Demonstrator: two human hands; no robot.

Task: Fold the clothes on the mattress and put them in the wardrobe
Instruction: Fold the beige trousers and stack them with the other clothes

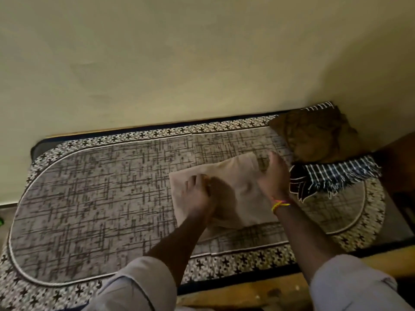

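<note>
A beige garment (238,189) lies partly folded on the patterned mattress (94,194), right of centre. My left hand (197,194) presses flat on its left part, fingers spread. My right hand (272,173), with coloured threads at the wrist, rests on the garment's far right corner; its fingers curl at the cloth edge. A brown crumpled garment (318,135) sits at the mattress's far right end, and a dark blue checked cloth (336,173) with fringes lies just in front of it.
A plain cream wall (179,63) runs along the far side of the mattress. A wooden bed edge (247,292) shows in front of me. Dark furniture (399,167) stands at the right. No wardrobe is in view.
</note>
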